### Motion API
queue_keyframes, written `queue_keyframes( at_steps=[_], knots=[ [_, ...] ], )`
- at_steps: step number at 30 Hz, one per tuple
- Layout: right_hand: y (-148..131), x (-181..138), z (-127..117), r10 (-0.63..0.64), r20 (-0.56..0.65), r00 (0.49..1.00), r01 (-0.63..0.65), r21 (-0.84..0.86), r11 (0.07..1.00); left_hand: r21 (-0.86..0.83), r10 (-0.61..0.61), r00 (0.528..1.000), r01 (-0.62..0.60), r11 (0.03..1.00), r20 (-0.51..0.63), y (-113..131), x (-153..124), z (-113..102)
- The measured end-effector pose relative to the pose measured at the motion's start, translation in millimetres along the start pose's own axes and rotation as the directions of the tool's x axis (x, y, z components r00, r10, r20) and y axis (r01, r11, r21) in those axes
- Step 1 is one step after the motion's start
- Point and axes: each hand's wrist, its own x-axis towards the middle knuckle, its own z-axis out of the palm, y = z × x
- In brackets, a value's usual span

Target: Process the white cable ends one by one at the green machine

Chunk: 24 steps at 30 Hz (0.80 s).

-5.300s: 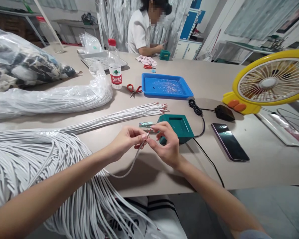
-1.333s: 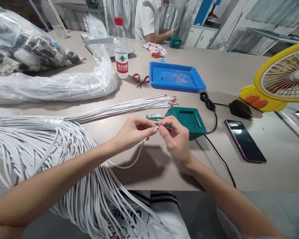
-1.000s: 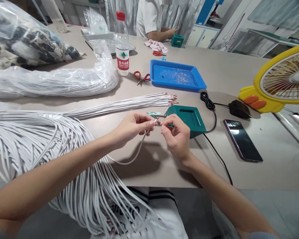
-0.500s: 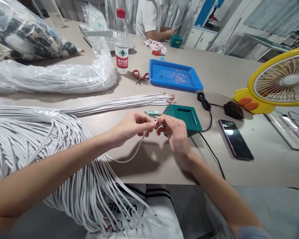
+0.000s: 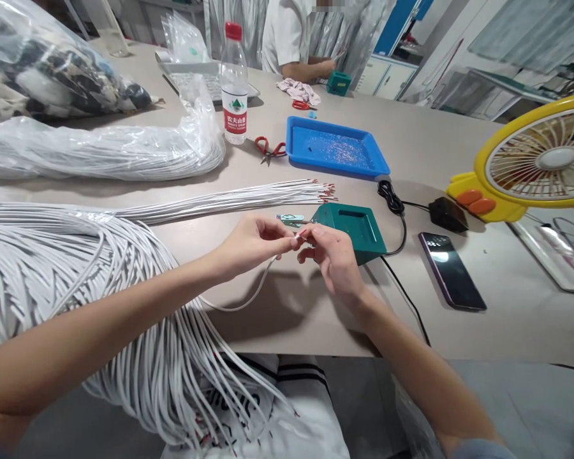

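Note:
A white cable (image 5: 249,305) rises from the loose pile and ends between the fingers of my left hand (image 5: 263,241), which pinches it close to its tip. Red wire shows at that tip, where the fingers of my right hand (image 5: 332,252) close on it. Just behind my hands stands a green box-shaped device (image 5: 358,226) with metal parts at its left side, partly covered by my right fingers. The big pile of white cables (image 5: 157,357) hangs over the table's front edge onto my lap. A straight bundle of cables (image 5: 229,199) with red ends lies beyond my left hand.
Farther back are a blue tray (image 5: 337,146) with small scraps, red-handled scissors (image 5: 268,150) and a water bottle (image 5: 234,83). At right lie a phone (image 5: 452,271), a black adapter (image 5: 447,213) and a yellow fan (image 5: 555,156). Another person (image 5: 289,38) sits across the table.
My right fingers have shifted slightly at the cable's red tip. My left hand keeps its pinch, and the rest of the table looks the same.

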Motion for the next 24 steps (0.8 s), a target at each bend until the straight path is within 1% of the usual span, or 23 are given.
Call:
queue_keyframes(
  at_steps=[2, 4, 8, 10, 13, 16, 18, 19, 20, 21, 22, 23, 24],
  knots=[
    [-0.4, 0.2, 1.2, 0.006, -0.010, 1.000, -0.007, -0.029, 1.000, 0.044, 0.007, 0.999, -0.005, 0.999, -0.035, -0.1, 0.1, 0.9],
    [-1.5, -0.1, 3.2, 0.005, -0.027, 1.000, -0.008, -0.088, 0.996, 0.070, 0.008, 0.999, -0.005, 0.998, -0.047, -0.8, 0.4, 1.0],
    [-4.0, -1.1, 6.7, -0.042, -0.052, 0.998, 0.031, -0.189, 0.982, 0.081, 0.031, 0.998, -0.027, 0.996, -0.046, -3.2, 0.9, -0.2],
    [-5.3, -1.3, 7.0, -0.062, -0.054, 0.997, 0.049, -0.228, 0.972, 0.070, 0.050, 0.998, -0.048, 0.996, -0.028, -4.7, 0.9, -1.2],
    [-7.5, -2.2, 5.4, -0.142, -0.045, 0.989, 0.118, -0.346, 0.931, 0.010, 0.049, 0.998, -0.049, 0.999, 0.039, -7.8, 0.8, -2.5],
    [-10.6, -4.4, 3.5, -0.289, 0.009, 0.957, 0.257, -0.487, 0.835, -0.100, -0.004, 0.987, 0.020, 0.995, 0.161, -10.8, 0.1, -2.8],
    [-12.6, -5.6, 2.6, -0.322, 0.038, 0.946, 0.295, -0.515, 0.805, -0.108, -0.017, 0.972, 0.044, 0.993, 0.235, -12.0, -0.2, -3.3],
    [-13.4, -5.8, 2.3, -0.303, 0.035, 0.952, 0.279, -0.498, 0.821, -0.063, 0.007, 0.970, 0.008, 0.998, 0.244, -12.6, -0.3, -4.1],
    [-14.0, -5.7, 2.1, -0.255, 0.024, 0.967, 0.237, -0.456, 0.858, 0.025, 0.069, 0.972, -0.077, 0.997, 0.226, -13.3, -0.1, -5.5],
    [-14.3, -5.3, 1.9, -0.180, 0.011, 0.984, 0.171, -0.387, 0.906, 0.157, 0.176, 0.966, -0.207, 0.966, 0.191, -14.4, 0.1, -7.5],
    [-14.5, -4.7, 1.9, -0.082, 0.011, 0.997, 0.081, -0.291, 0.953, 0.320, 0.321, 0.933, -0.358, 0.877, 0.164, -15.8, 0.5, -10.2],
    [-14.6, -4.0, 2.1, 0.034, 0.030, 0.999, -0.028, -0.175, 0.984, 0.484, 0.476, 0.864, -0.491, 0.724, 0.165, -17.6, 0.9, -13.2],
    [-14.6, -3.3, 2.4, 0.156, 0.073, 0.985, -0.152, -0.054, 0.987, 0.615, 0.606, 0.770, -0.580, 0.535, 0.198, -19.5, 1.4, -16.2]
  ],
)
